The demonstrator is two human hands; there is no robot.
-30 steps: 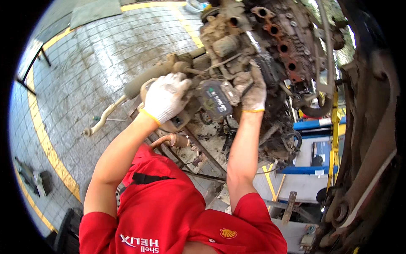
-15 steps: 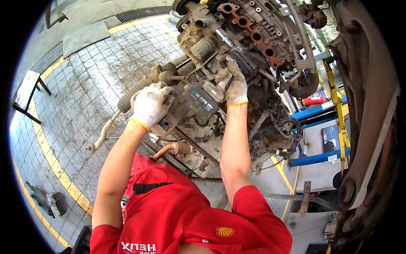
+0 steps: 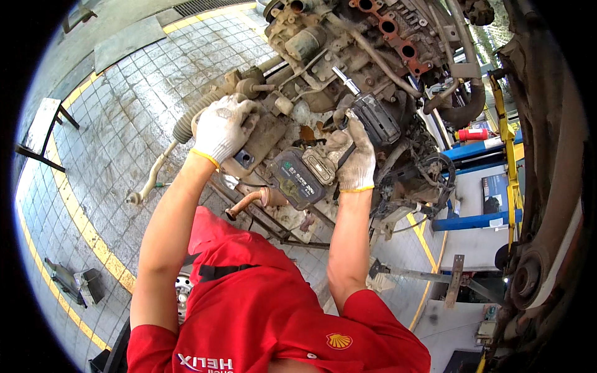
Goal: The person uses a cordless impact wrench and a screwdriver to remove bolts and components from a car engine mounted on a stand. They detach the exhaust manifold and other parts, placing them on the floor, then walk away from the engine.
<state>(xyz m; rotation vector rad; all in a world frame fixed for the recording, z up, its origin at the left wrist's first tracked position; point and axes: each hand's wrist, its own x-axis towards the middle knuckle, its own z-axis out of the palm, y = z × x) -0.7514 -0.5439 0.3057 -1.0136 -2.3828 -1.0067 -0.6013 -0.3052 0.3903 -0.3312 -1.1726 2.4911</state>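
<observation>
The right hand [image 3: 356, 163], in a grimy white work glove, has its fingers clamped on the handle of a cordless impact wrench [image 3: 364, 127]. The left hand [image 3: 222, 127], gloved the same way, has its fingers curled over a greasy metal housing [image 3: 258, 140] on the left side of the engine [image 3: 367, 56].

The wrench sits right against the engine's underside, just below the row of round exhaust ports [image 3: 398, 37]. Its body is dark grey and black, boxy, with a bright steel extension bar [image 3: 344, 81] pointing up into the engine. A wide grey battery pack [image 3: 297, 177] hangs at the foot of the handle, to the left of the right hand.

It looks like a heavy, stiff tool, bottom-heavy from the battery, and likely to twist in the hand when it drives. The handle between body and battery seems the sound place to hold it. Oil on the gloves could make it slippery.

Left of the engine a ribbed rubber boot [image 3: 188, 121] and a thin steering rod [image 3: 152, 177] reach out over the tiled floor [image 3: 124, 87]. A rusty pipe [image 3: 249, 202] curves beneath the battery.
</observation>
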